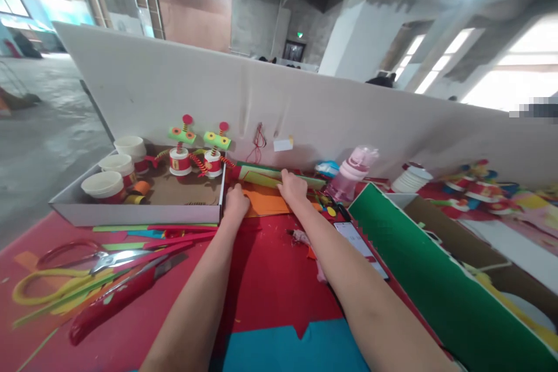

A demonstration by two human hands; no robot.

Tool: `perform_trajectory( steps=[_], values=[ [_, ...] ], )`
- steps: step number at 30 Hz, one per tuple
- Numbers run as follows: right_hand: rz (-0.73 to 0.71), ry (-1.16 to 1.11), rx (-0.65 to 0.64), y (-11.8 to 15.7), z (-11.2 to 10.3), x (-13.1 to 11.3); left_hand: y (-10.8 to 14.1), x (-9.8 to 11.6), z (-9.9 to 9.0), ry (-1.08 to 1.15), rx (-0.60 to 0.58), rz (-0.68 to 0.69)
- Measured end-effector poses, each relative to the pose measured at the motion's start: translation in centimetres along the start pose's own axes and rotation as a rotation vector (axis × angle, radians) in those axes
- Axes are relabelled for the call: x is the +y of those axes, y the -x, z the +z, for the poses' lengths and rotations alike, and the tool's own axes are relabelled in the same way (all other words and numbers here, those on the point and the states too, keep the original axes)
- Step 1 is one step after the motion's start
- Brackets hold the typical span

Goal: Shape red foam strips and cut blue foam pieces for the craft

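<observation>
My left hand (236,202) is closed at the left edge of a stack of orange paper (268,200), next to the box's right wall. Its fingertips are partly hidden. My right hand (293,187) reaches farther, its fingers bent over a strip of light green paper (261,176) lying behind the orange sheets. Both hands rest low, close to the red tabletop (257,261). Below the right wrist lies a small pinkish object (300,236), too blurred to name.
At left, a shallow box (143,215) holds paper cups (104,185) and two cup figures (178,160). Scissors (96,261) and a red-handled knife (117,297) lie before it. A phone (360,247), pink bottle (349,177) and green-sided box (418,267) stand right. Blue paper (292,349) lies nearest.
</observation>
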State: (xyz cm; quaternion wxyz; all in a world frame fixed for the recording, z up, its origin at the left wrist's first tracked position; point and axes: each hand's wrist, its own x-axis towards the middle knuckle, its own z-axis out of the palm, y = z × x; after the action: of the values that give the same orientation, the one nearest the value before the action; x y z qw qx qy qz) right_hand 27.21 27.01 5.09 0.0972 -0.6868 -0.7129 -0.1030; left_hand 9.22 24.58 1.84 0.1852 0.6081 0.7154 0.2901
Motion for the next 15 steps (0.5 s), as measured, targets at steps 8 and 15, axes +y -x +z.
perform_trajectory(
  steps=[8, 15],
  values=[
    [0.142, -0.077, 0.011, -0.1, 0.6, 0.3, 0.6, 0.4, 0.0, -0.204, -0.098, -0.006],
    [-0.336, -0.375, -0.331, 0.1, 2.1, 1.3, -0.6, -0.4, -0.1, 0.067, -0.047, -0.033]
  ],
)
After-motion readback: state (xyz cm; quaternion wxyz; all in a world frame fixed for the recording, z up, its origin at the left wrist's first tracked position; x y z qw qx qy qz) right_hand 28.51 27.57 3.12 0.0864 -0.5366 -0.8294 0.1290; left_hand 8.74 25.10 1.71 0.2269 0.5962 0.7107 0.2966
